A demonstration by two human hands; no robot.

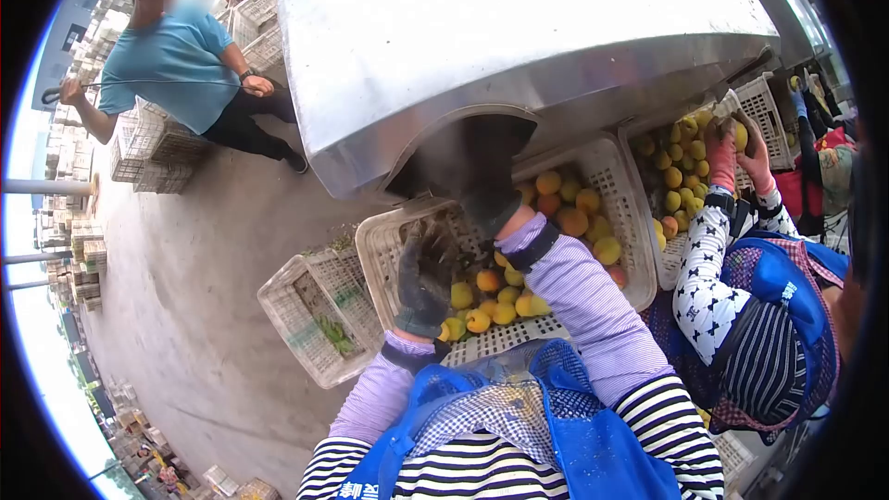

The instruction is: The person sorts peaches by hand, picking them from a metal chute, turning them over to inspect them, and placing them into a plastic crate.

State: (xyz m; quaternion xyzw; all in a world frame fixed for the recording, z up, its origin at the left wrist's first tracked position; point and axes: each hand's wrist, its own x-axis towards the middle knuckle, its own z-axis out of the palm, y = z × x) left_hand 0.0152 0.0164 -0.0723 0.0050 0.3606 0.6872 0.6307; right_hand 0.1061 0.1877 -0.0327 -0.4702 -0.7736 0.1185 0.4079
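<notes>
My left hand point(421, 282), in a dark glove, is inside the left end of a white plastic crate point(375, 245). Its fingers stretch upward, slightly blurred, with no fruit visible in them. Yellow and orange peach-like fruits point(505, 312) lie just right of it in the crate. My right hand point(491, 208), gloved too, reaches over the crate to the dark opening point(435, 153) in the metal machine's front. Its fingers are lost in shadow and blur, so whether they hold anything is hidden. More fruits point(571, 220) lie in the crate beyond my right wrist.
The metal machine point(528, 18) overhangs the crates. A second crate point(306, 292) with green leaves stands left on the floor. At right, a co-worker's gloved hands point(736, 153) hold a fruit over another filled crate point(662, 259). A person in a blue shirt point(171, 69) stands upper left.
</notes>
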